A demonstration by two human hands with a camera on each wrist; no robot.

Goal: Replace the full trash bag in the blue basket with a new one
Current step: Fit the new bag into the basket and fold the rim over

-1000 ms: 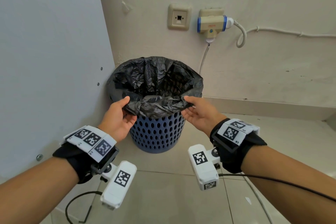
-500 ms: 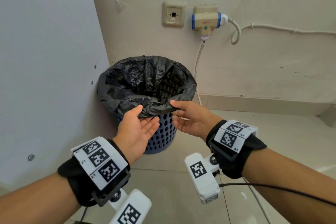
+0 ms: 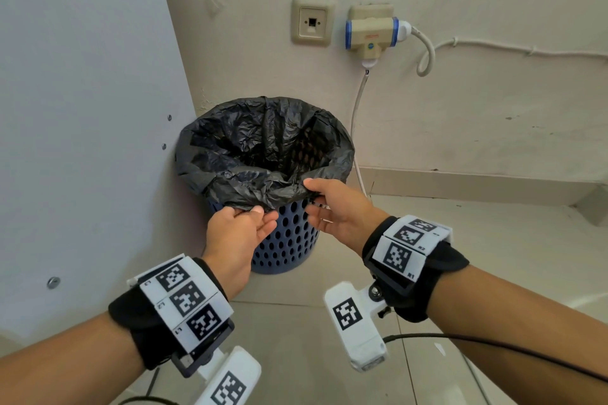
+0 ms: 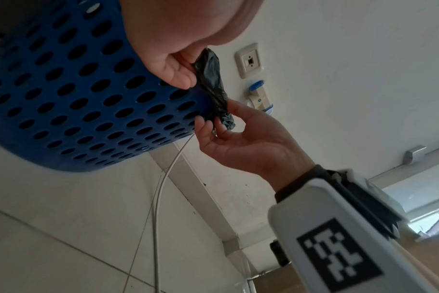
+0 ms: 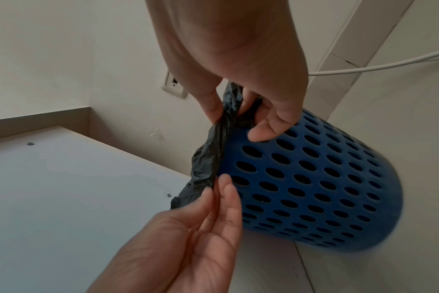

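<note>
Tiled floor point(image 3: 296, 332), corner of a cream wall w/ a data socket point(image 3: 312, 22) and a blue-banded plug adapter point(image 3: 371, 33); a grey panel point(image 3: 82, 108) stands on the left. The blue basket point(image 3: 289, 240) sits on the floor in that corner, lined w/ a black trash bag point(image 3: 263, 148) whose edge is folded out over the rim. Right hand point(image 3: 332, 207) pinches the near-right fold btwn thumb and fingers: narrow grip, holding plastic. Left hand point(image 3: 237, 233) is palm-up just under the near-left overhang, fingers fairly straight, touching the fold; no firm pinch visible. The bag edge lies directly ahead of and above both hands, running across btwn them, so the lift looks to go upward; right is better placed. Readable writing: only wrist-marker codes, approx "R1", "R2".
</note>
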